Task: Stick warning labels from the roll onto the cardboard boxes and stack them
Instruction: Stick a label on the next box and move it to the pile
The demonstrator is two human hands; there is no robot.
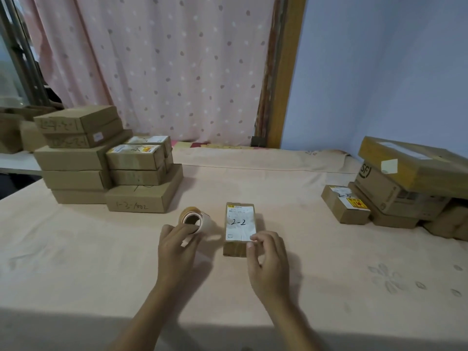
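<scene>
Cardboard box marked "2-2" (239, 228) lies mid-counter (76, 262), the right hand (268, 259) pinching something small at its near right corner, the left hand (177, 247) gripping the label roll (193, 220) just left; better pressed flat from one edge outward.

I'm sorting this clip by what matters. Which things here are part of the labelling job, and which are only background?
Part of the job:
- label roll, under the left hand
- box marked 2-2, touched by the right hand
- box stacks, left and right

Background:
- pink curtain
- blue wall
- wooden post
</scene>
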